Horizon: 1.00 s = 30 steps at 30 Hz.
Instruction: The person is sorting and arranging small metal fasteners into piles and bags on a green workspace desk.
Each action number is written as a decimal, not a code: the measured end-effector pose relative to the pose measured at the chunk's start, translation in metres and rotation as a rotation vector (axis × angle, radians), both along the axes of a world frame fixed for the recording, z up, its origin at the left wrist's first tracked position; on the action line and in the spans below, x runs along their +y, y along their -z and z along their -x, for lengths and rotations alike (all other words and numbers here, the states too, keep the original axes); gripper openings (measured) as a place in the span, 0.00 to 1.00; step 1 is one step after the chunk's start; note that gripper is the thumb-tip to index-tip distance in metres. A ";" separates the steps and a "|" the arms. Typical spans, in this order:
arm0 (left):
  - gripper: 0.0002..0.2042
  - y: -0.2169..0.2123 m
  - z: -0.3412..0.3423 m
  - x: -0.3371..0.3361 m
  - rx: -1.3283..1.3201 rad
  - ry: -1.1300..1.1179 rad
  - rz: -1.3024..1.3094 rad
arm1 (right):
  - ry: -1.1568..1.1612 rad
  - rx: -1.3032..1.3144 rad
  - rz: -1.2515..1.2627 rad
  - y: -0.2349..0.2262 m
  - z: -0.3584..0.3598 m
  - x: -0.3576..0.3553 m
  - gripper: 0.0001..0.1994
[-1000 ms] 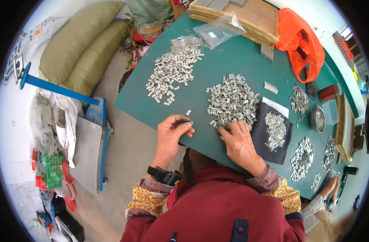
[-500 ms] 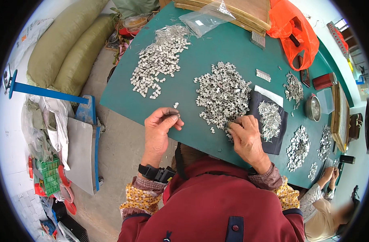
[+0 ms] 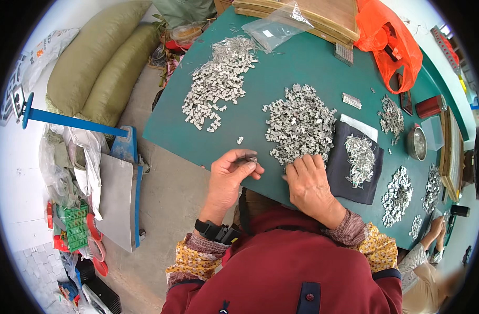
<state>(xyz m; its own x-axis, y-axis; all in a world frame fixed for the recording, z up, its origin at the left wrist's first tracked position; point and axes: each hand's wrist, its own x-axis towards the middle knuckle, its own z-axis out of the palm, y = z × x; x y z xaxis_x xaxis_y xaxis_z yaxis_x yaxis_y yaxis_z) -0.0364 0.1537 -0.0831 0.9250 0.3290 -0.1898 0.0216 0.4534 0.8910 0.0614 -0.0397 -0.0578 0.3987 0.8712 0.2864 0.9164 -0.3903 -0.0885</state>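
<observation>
My left hand (image 3: 230, 175) is at the near edge of the green table (image 3: 281, 78), its fingers pinched on a small silver metal part (image 3: 250, 158). My right hand (image 3: 308, 180) rests palm down at the near edge of the middle heap of silver metal parts (image 3: 300, 123), fingertips in the pieces. A second heap of the same parts (image 3: 217, 81) lies further left and farther away. One loose part (image 3: 240, 140) lies between the left heap and my left hand. A black cloth (image 3: 354, 180) with thin silver pins (image 3: 359, 153) lies just right of my right hand.
Smaller heaps of parts (image 3: 396, 189) lie to the right, near a metal bowl (image 3: 417, 142) and a red tin (image 3: 429, 106). An orange plastic bag (image 3: 387, 39), clear bag (image 3: 276, 26) and wooden frames are at the far edge. Green sacks (image 3: 100, 68) and a blue platform scale (image 3: 119, 193) stand on the floor left. Another person's hand (image 3: 436, 227) is at the lower right.
My left hand has lifted a little with a part pinched in its fingers. My right hand has stayed at the near edge of the middle heap. The view has shifted slightly.
</observation>
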 end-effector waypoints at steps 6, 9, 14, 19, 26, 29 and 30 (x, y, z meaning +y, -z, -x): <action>0.09 0.000 -0.005 -0.011 0.012 0.017 0.026 | -0.060 -0.006 0.017 0.000 0.000 0.003 0.05; 0.09 0.002 -0.008 -0.017 -0.018 0.019 0.034 | -0.064 -0.046 0.043 -0.002 0.000 0.004 0.05; 0.08 0.004 -0.010 -0.025 0.005 0.081 0.017 | 0.032 0.053 -0.119 0.003 -0.005 0.002 0.04; 0.07 -0.009 -0.023 -0.035 0.038 0.136 0.007 | 0.152 0.466 -0.429 -0.001 -0.007 -0.007 0.05; 0.07 -0.025 -0.043 -0.052 -0.014 0.203 0.040 | 0.232 0.588 -0.563 -0.007 -0.009 -0.018 0.06; 0.06 -0.026 -0.046 -0.058 -0.037 0.192 0.052 | 0.245 0.553 -0.569 -0.006 -0.009 -0.024 0.06; 0.06 -0.025 -0.046 -0.059 -0.037 0.196 0.050 | 0.248 0.551 -0.572 -0.006 -0.009 -0.025 0.06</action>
